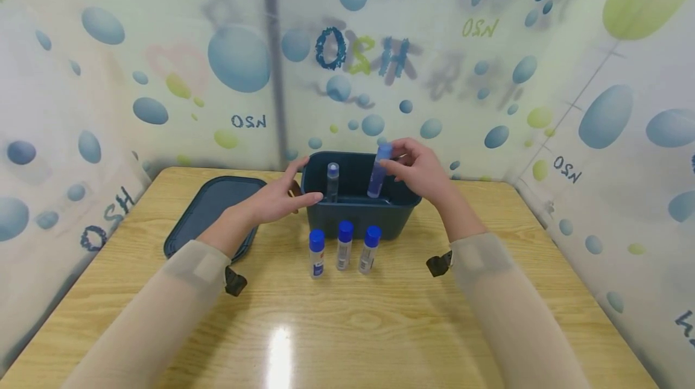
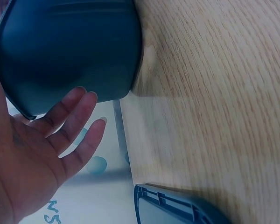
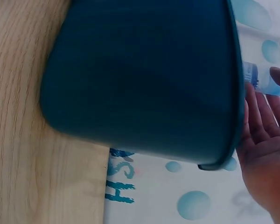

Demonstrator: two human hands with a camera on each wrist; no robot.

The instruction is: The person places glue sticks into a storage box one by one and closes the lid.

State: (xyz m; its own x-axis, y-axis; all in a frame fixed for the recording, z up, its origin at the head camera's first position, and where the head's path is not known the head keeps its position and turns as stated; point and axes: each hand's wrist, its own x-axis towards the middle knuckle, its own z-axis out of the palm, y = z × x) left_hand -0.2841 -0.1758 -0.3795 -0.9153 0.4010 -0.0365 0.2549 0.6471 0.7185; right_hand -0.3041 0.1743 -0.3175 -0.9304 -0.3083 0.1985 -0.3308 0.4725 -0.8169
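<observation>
My right hand pinches a blue-labelled glue stick between thumb and fingers, at the right end of a dark blue plastic bin. The glue stick is nearly upright, slightly tilted, its lower end inside the bin's opening. Part of it shows past the rim in the right wrist view. My left hand spans the bin's left end, its thumb at the front rim and index finger toward the back corner. In the left wrist view its fingers are spread and loosely extended. Another clear glue stick stands inside the bin at the left.
Three blue-capped glue sticks stand before the bin: a left one, a middle one and a right one. A dark blue lid lies left on the wooden table. Patterned walls enclose the table.
</observation>
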